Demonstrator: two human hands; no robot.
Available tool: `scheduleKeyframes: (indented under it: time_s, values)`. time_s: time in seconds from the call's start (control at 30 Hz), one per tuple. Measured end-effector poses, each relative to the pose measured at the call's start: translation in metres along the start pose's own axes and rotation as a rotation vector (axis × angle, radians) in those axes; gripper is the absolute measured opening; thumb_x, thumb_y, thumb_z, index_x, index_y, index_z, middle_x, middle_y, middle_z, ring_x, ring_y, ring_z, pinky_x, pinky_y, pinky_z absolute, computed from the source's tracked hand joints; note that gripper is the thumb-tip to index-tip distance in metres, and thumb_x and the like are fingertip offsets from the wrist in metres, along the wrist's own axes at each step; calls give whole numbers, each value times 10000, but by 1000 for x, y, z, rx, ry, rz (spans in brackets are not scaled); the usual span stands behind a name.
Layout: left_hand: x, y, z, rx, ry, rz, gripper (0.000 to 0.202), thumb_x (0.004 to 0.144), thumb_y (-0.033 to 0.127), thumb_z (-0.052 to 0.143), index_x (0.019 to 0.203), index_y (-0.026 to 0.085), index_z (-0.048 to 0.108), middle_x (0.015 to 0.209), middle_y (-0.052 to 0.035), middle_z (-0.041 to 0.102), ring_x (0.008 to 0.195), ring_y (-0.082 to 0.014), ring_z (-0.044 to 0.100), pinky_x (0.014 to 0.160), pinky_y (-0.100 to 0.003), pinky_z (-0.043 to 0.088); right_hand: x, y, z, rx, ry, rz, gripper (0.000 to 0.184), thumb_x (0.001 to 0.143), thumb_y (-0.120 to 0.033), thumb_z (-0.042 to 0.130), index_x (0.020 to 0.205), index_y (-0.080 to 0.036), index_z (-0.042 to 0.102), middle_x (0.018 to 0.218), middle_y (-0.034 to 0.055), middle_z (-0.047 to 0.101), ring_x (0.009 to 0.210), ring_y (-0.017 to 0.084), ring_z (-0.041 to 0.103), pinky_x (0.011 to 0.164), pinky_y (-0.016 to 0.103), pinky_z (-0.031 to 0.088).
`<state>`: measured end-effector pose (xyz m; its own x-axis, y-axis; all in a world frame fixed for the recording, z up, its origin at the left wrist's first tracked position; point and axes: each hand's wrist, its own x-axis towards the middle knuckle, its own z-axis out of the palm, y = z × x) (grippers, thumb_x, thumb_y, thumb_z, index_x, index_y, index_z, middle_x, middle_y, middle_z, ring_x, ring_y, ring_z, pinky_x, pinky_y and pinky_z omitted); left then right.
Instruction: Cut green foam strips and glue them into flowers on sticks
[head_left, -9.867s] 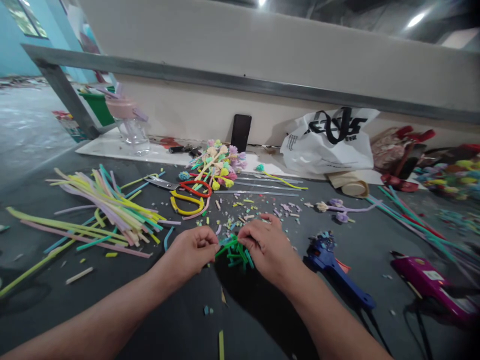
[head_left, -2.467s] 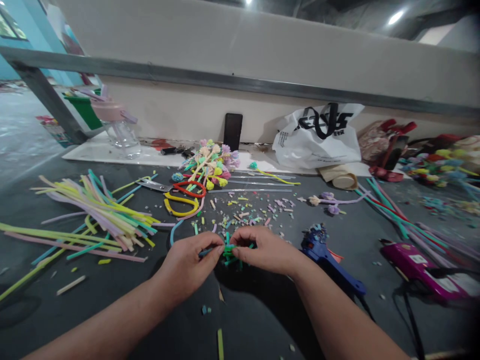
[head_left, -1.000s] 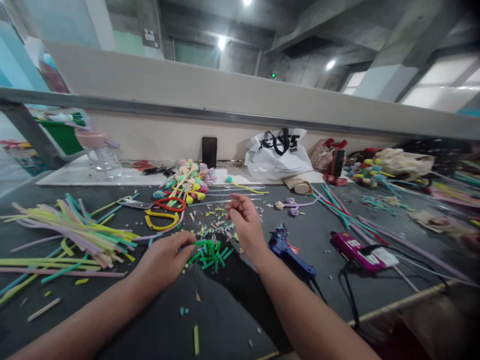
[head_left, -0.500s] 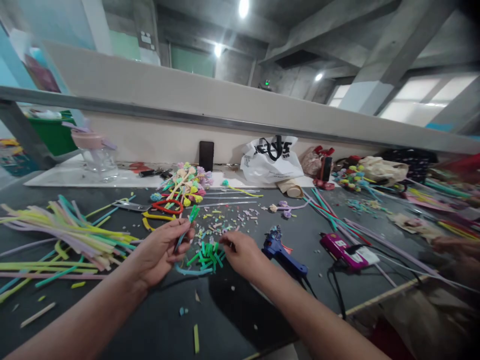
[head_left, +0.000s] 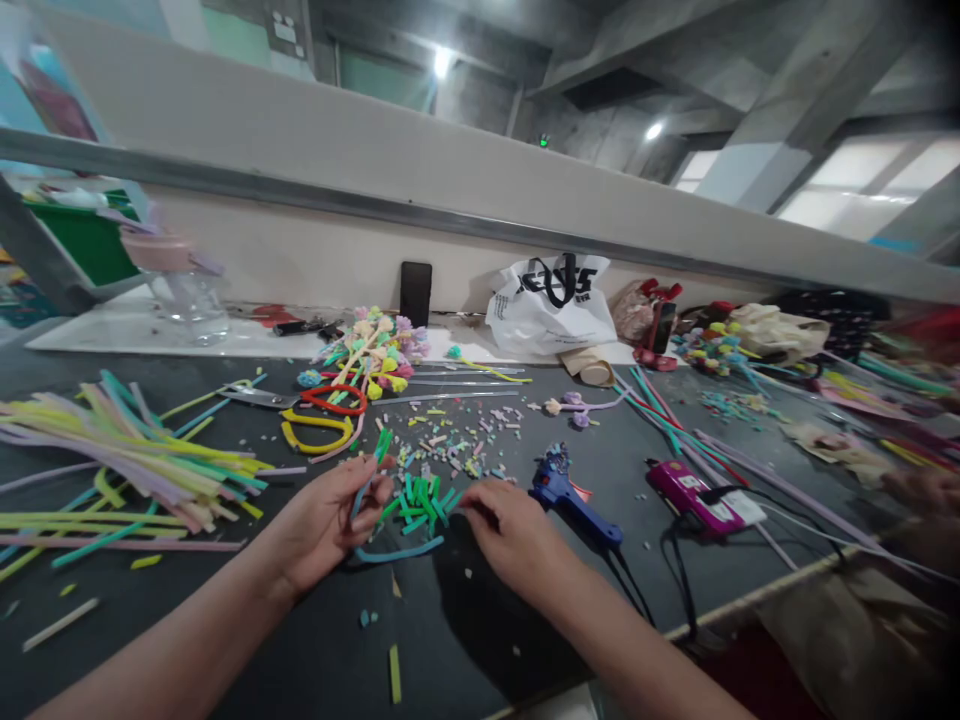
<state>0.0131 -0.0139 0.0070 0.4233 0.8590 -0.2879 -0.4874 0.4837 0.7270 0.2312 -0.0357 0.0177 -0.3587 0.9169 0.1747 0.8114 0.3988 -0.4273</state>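
The left hand (head_left: 330, 520) is curled around a thin teal fuzzy wire with a green tip (head_left: 384, 445). The tip stands up above the fingers, and the rest of the wire loops down onto the dark bench (head_left: 465, 640) in front of the palm. The right hand (head_left: 510, 525) lies palm-down, with its fingertips at the right edge of a heap of short green fuzzy wire pieces (head_left: 420, 498). I cannot tell whether it pinches one or only touches them. The two hands are apart, with the green heap between them.

Just right of the right hand lies a blue plastic glue gun (head_left: 570, 495), and farther right a magenta glue gun (head_left: 686, 490) with its black cord. Beyond the heap is a scatter of small pastel clippings (head_left: 457, 450). Past that lie yellow-handled scissors (head_left: 319, 435) and a pile of small pastel fuzzy-wire flowers on stems (head_left: 375, 345). A sheaf of long pastel fuzzy wires (head_left: 135, 460) lies well to the left. A white plastic bag with black handles (head_left: 551, 305) sits by the back wall.

The work looks midway. A batch of flowers lies made and many green pieces are cut, yet the held wire carries only its tip and the long wires lie uncut.
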Motion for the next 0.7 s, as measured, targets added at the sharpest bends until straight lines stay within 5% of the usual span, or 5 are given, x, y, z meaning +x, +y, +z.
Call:
scheduleKeyframes:
  time_s: [0.2, 0.37, 0.57, 0.7]
  values:
    - [1, -7, -1, -15, -37, -41, 234, 852, 340, 438, 986, 156, 495, 658, 15, 499, 388, -21, 348, 346, -143, 161, 22, -11, 27, -199, -73, 7, 87, 785, -227, 528, 842, -189, 582, 837, 44, 620, 796, 184, 561, 687, 270, 356]
    - [1, -9, 5, 16, -27, -97, 217, 855, 361, 412, 923, 169, 487, 618, 32, 498, 353, -26, 324, 349, -165, 141, 28, -10, 35, -188, -91, 16, 107, 800, -168, 484, 792, -187, 588, 793, 33, 625, 771, 165, 567, 681, 260, 357]
    - [-4, -11, 10, 58, 15, -169, 229, 835, 382, 442, 792, 162, 487, 597, 26, 513, 346, -24, 297, 356, -179, 125, 3, 3, 4, -16, 41, 27, 205, 794, -91, 428, 888, -215, 562, 868, 8, 630, 829, 143, 560, 733, 251, 373]
    - [-4, -13, 6, 88, 12, -224, 324, 818, 432, 455, 696, 138, 516, 536, 22, 472, 366, -28, 303, 358, -174, 162, -22, 41, -28, -235, 246, 235, 290, 736, -80, 443, 976, -194, 561, 980, 61, 618, 938, 198, 533, 821, 329, 340]
